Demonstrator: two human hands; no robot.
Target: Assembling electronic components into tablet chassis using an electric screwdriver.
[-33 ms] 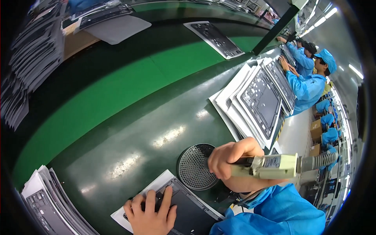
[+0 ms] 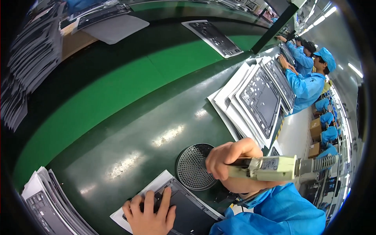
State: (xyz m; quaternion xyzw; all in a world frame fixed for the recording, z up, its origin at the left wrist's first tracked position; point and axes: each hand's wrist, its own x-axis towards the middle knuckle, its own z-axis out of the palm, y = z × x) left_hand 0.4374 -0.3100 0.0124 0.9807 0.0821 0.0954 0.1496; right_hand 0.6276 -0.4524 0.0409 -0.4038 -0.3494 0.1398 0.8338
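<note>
A flat dark panel [image 2: 192, 213], with a white sheet [image 2: 164, 177] showing along its edge, lies on the bench in front of me. My left hand [image 2: 150, 213] rests on its left part, fingers spread and lying flat. What sits under the fingertips is partly hidden. My right hand [image 2: 231, 158] is wrapped round the grip of a pale beige handheld tool [image 2: 278, 167] with a ribbed grey hose-like end [image 2: 323, 162]. The tool's working end is hidden by the hand. Just left of that hand is a round dark perforated grille [image 2: 192, 168], its right side covered.
Stacked panels and white sheets [image 2: 225, 100] stand at the right; another stack [image 2: 43, 207] is at the near left. A single panel [image 2: 213, 37] lies on the green strip [image 2: 152, 72]. More stacks [image 2: 39, 58] fill the far left. A co-worker in blue [image 2: 309, 88] is beyond.
</note>
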